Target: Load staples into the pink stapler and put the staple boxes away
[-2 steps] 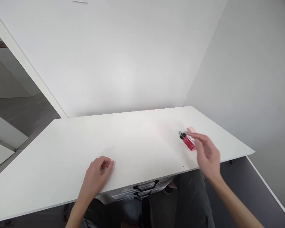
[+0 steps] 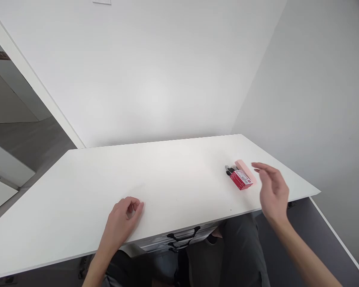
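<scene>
Closest in, well to the left of the red box (image 2: pixel 241 179) and nearer the viewer, the left hand (image 2: pixel 124 219) rests at the front edge of the bench (image 2: pixel 167 175), its fingers (image 2: pixel 133 204) half curled with nothing in them. It has not moved. Black drawer handles (image 2: pixel 184 235) show under that edge. The right hand (image 2: pixel 273 195) has changed. A moment ago it lay over the box's right end, and now it has drawn back to just right of the box, raised, fingers apart and empty. The box therefore lies fully uncovered and untouched on the bench. A pink block (image 2: pixel 242 164) touches the box's far side, and small black pieces (image 2: pixel 229 170) sit at its far-left corner. Nothing stands between hand and box.
</scene>
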`<state>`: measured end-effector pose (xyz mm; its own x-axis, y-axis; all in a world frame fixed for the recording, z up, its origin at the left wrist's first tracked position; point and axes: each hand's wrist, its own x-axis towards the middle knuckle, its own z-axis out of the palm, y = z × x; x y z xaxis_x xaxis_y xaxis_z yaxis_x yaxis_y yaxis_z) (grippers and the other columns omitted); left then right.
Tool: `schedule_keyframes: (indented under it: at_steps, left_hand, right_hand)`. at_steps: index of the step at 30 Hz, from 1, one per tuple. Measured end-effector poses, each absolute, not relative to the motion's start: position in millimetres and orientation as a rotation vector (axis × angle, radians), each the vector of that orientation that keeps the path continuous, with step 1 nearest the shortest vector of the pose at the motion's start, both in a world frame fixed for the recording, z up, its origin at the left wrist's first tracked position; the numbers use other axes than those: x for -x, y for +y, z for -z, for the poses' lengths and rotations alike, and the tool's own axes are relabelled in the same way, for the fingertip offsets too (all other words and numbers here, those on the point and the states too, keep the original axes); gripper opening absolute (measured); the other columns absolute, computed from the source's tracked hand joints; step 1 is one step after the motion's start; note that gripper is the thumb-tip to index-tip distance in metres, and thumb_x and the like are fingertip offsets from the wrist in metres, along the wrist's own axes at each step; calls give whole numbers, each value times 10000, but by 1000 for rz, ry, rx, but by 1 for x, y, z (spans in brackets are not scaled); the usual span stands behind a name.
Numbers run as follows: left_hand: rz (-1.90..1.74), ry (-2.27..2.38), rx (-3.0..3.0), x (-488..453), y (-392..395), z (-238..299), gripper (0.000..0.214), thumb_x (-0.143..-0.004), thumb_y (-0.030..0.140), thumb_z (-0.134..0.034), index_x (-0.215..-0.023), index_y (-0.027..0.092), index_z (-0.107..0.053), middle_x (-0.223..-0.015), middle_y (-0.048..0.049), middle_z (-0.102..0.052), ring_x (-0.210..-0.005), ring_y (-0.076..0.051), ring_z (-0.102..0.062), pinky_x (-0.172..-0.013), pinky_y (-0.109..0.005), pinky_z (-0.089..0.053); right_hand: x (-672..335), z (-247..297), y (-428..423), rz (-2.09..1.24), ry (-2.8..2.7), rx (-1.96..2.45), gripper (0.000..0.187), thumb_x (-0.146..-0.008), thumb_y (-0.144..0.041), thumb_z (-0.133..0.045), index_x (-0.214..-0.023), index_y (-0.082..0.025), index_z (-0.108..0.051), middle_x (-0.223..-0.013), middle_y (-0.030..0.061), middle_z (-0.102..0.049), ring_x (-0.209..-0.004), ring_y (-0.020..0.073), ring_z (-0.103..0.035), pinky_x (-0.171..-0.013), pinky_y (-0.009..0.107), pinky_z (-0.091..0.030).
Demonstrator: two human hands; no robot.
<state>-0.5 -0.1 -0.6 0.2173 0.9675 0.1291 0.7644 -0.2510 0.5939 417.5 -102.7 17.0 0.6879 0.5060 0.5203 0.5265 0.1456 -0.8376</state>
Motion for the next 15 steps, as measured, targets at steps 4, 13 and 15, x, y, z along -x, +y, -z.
schedule_keyframes:
  at_steps: [4,13,15]
  left_hand:
    - [-690,1604,-2104,1,0,2,396,-949,618,-501,-855,251,-615,-853,-36,-681,-809,-227,-613,-746,-356,-483]
    - [-687,1593,-2101,0,-3,-1,390,-950,613,-501,-854,250,-608,-858,-34,-678,-821,-226,-607,-757,-363,-480]
    - [-688,1596,-2103,0,-3,0,384,-952,605,-501,-850,250,-602,-859,-32,-676,-826,-225,-605,-766,-365,-479]
  right_hand:
    - [-469,2,-93,-216,-705,1405,411,-1046,-534,-466,-1215,-247,-708,-1408,84,-682,-1333,299,-629,-1198,559,-439]
    - [-506,51,-73,-664,-633,1367,593,-1000,-740,-412,-1320,-314,-672,-1570,12,-580,-1520,260,-461,-1328,442,-293]
    - [-507,56,-70,-685,-631,1384,615,-990,-760,-406,-1350,-331,-659,-1595,-10,-555,-1534,260,-441,-1327,435,-298]
